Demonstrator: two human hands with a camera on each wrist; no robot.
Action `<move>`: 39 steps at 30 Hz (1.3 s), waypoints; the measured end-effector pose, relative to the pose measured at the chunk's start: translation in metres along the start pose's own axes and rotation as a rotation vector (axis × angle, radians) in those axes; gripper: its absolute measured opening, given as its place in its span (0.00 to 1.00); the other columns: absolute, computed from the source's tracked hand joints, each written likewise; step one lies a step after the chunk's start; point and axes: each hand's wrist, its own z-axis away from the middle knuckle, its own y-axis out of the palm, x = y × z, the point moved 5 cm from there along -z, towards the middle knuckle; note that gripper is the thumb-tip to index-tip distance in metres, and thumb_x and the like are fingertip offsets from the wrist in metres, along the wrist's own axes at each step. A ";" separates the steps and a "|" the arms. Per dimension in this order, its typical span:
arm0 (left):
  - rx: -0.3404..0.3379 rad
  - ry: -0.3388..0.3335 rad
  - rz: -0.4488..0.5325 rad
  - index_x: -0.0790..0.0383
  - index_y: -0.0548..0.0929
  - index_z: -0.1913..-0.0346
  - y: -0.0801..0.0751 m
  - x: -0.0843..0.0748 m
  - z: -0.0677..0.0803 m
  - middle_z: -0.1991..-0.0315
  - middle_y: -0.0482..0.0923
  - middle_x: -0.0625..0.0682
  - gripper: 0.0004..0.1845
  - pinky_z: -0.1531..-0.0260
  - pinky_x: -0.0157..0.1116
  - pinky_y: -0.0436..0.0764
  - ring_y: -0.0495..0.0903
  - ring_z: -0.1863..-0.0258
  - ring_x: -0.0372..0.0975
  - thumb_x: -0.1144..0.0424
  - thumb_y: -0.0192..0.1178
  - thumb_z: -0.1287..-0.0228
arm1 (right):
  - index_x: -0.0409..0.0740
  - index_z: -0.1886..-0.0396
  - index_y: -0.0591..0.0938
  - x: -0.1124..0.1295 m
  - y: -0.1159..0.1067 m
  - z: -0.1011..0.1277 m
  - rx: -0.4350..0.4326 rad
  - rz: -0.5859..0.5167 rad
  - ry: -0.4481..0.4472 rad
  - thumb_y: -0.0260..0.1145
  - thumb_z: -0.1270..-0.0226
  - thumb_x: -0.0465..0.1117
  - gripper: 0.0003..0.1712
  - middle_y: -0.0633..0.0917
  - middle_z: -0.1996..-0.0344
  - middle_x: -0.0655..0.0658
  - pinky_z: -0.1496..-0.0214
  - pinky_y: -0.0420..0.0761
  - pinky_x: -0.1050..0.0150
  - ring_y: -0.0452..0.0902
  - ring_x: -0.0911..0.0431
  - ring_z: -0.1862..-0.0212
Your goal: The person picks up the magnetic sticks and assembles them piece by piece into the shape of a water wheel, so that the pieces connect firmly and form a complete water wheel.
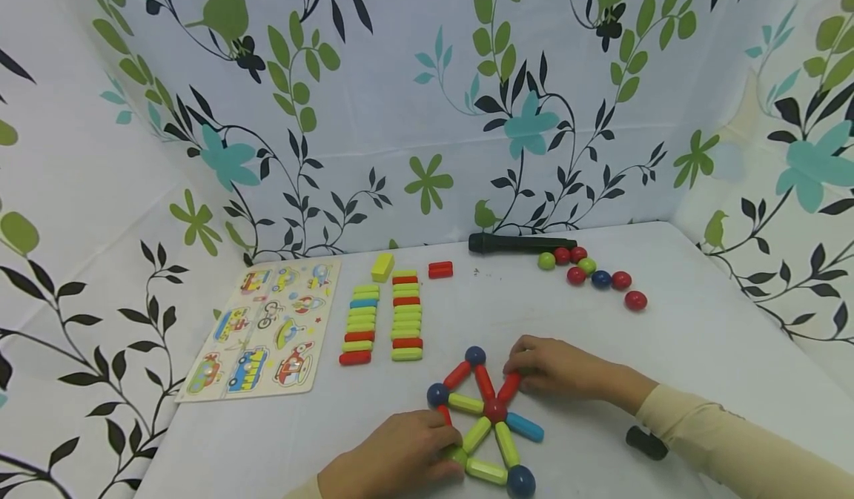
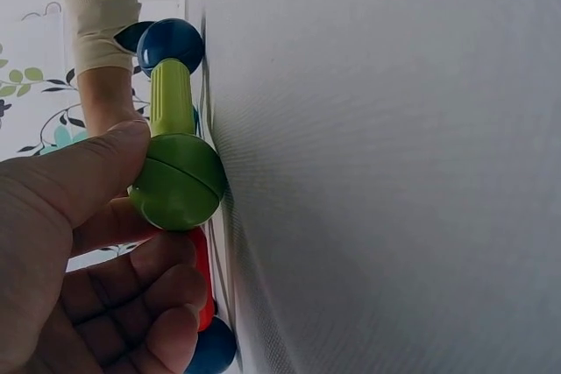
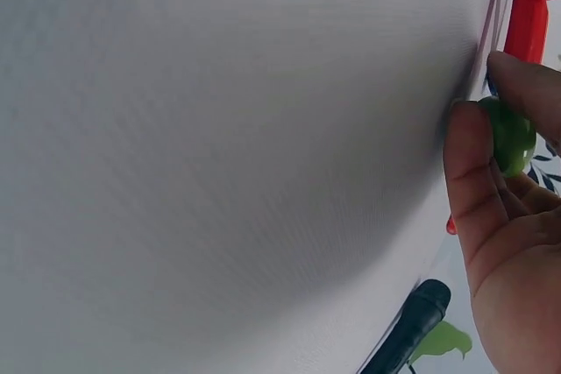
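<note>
Stick wheel (image 1: pixel 495 410) on the table (image 1: pixel 527 302).
Left hand (image 1: pixel 400 447) pinches its green ball (image 2: pixel 180 186), right hand (image 1: pixel 557 367) another green ball (image 3: pixel 514 136); farther are 2 stick rows (image 1: pixel 406 319), puzzle board (image 1: pixel 270 339), loose balls (image 1: pixel 587 265); black tube (image 1: pixel 646 443) lies near right sleeve (image 1: pixel 734 443).

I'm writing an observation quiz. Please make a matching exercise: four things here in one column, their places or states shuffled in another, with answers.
1. Left hand
2. Right hand
3. Picture board
4. Long black stick

A. Left of the rod rows in the head view
B. Holds a green ball by a red rod from the red hub
C. At the back, beside the loose balls
D. Holds another green ball at the build's near left corner

Pairs: 1-D; 2-B; 3-A; 4-C
</note>
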 end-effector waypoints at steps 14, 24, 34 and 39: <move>-0.019 0.001 -0.004 0.46 0.86 0.44 0.000 0.001 0.002 0.64 0.79 0.33 0.19 0.59 0.23 0.77 0.73 0.67 0.24 0.44 0.67 0.34 | 0.52 0.35 0.80 -0.001 0.002 -0.001 -0.028 0.016 0.052 0.74 0.37 0.40 0.29 0.82 0.44 0.52 0.45 0.83 0.61 0.80 0.59 0.48; -0.027 0.032 -0.008 0.45 0.84 0.43 -0.001 0.002 0.005 0.62 0.79 0.33 0.19 0.59 0.22 0.76 0.73 0.66 0.24 0.44 0.65 0.32 | 0.56 0.27 0.73 -0.007 -0.023 0.002 -0.010 0.029 0.167 0.71 0.38 0.37 0.38 0.78 0.36 0.50 0.52 0.83 0.62 0.79 0.61 0.54; -0.088 0.064 -0.003 0.44 0.85 0.44 -0.006 0.003 0.006 0.57 0.79 0.35 0.18 0.58 0.20 0.76 0.74 0.61 0.24 0.44 0.66 0.33 | 0.50 0.33 0.79 -0.010 -0.084 -0.070 -0.106 0.204 0.172 0.67 0.29 0.43 0.25 0.86 0.46 0.44 0.49 0.85 0.56 0.84 0.52 0.50; -0.066 0.046 0.015 0.43 0.86 0.44 -0.003 0.005 0.008 0.55 0.78 0.36 0.18 0.58 0.21 0.76 0.73 0.60 0.24 0.44 0.66 0.33 | 0.48 0.35 0.81 -0.012 -0.082 -0.133 -0.056 0.330 0.186 0.66 0.28 0.42 0.23 0.84 0.42 0.44 0.39 0.81 0.51 0.80 0.48 0.41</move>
